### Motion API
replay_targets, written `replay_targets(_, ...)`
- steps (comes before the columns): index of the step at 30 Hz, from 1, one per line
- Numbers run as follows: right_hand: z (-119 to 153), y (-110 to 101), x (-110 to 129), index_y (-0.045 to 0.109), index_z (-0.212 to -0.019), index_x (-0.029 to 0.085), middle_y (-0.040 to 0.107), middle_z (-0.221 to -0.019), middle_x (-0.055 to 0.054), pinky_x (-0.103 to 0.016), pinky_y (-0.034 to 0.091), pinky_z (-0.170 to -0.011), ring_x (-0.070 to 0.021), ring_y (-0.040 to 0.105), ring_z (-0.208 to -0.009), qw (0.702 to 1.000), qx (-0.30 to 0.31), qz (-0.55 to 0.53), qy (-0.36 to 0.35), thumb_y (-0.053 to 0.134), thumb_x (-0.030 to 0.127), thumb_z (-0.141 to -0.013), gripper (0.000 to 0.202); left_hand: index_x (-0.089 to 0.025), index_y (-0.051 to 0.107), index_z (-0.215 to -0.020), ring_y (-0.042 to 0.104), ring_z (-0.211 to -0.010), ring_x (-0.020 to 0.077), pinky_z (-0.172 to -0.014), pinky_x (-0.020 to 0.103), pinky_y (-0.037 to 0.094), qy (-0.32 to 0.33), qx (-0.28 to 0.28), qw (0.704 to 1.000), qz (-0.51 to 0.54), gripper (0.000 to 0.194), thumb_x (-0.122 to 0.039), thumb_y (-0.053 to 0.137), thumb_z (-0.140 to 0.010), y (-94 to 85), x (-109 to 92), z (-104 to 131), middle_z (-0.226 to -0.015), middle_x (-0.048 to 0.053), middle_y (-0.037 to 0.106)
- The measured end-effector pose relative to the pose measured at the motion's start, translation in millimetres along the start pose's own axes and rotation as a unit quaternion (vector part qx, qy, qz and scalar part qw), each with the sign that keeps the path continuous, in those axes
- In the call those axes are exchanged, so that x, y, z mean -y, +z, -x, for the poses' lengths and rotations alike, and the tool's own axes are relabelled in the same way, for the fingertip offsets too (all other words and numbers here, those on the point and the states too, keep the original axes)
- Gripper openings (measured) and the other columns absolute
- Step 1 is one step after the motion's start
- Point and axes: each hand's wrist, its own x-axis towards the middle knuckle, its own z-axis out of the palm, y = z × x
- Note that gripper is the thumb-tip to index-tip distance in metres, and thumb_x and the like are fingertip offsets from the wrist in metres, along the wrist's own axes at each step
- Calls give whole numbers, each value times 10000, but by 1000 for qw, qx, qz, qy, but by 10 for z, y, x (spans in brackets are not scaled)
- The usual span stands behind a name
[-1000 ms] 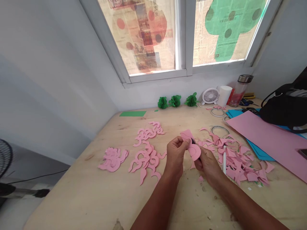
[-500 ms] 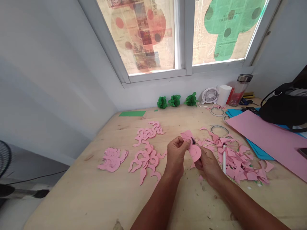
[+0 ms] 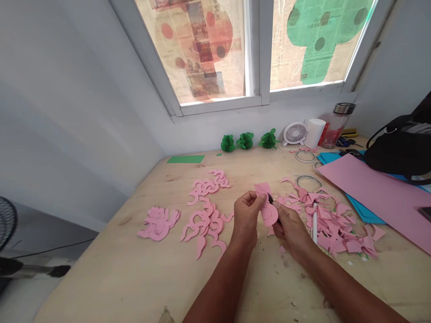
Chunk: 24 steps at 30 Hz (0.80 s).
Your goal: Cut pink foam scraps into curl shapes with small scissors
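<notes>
My left hand (image 3: pixel 247 213) pinches a piece of pink paper (image 3: pixel 269 215) between thumb and fingers, above the table. The paper has a rounded lower end and a drawn curved line. My right hand (image 3: pixel 289 224) is closed around small scissors (image 3: pixel 270 198); only their dark blades show at the paper's edge, and the handles are mostly hidden by my fingers. Left of my hands lie curled pink cut-outs (image 3: pixel 205 220), with a stacked group of pink cut-outs (image 3: pixel 158 223) farther left. Beside my right hand spreads a heap of pink scraps (image 3: pixel 332 229).
A white pen (image 3: pixel 314 223) lies on the scraps. Behind them are tape rings (image 3: pixel 309 182), a small white fan (image 3: pixel 295 133), a glass bottle (image 3: pixel 336 125) and green paper flowers (image 3: pixel 245 141). Pink sheet (image 3: pixel 373 197), blue sheets (image 3: pixel 365 211) and a black bag (image 3: pixel 399 150) occupy the right.
The pink paper has turned slightly, its rounded end shifting left. The scissors' dark blades have moved a little along its edge. Both hands stay in nearly the same place.
</notes>
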Motion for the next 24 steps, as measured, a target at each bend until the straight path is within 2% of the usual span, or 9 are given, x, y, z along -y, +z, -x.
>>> replay_targets(8, 12, -8, 38, 355, -569, 196, 279, -407, 89, -200, 102, -372, -43, 164, -363, 1000, -8, 13, -1, 503, 550, -780, 438, -129, 507, -564, 395, -516, 55, -512, 176, 313, -5, 19, 1000, -10, 238, -254, 705, -603, -22, 11, -12, -550, -30, 473)
replay_targets(15, 1, -14, 50, 357, -562, 197, 280, -398, 88, -198, 98, -362, -43, 155, -356, 1000, -2, 23, 0, 514, 575, -755, 452, -129, 503, -544, 408, -506, 56, -504, 179, 315, -19, 8, 1000, -17, 243, -241, 718, -570, -35, -12, -28, -531, -26, 488)
replay_targets(24, 1, 4, 60, 353, -539, 198, 274, -388, 90, -201, 87, -358, -38, 158, -343, 1000, -3, 23, 0, 527, 578, -739, 463, -134, 499, -558, 428, -505, 62, -506, 186, 332, -4, 6, 1000, -28, 258, -278, 711, -582, -59, 13, -40, -540, -26, 492)
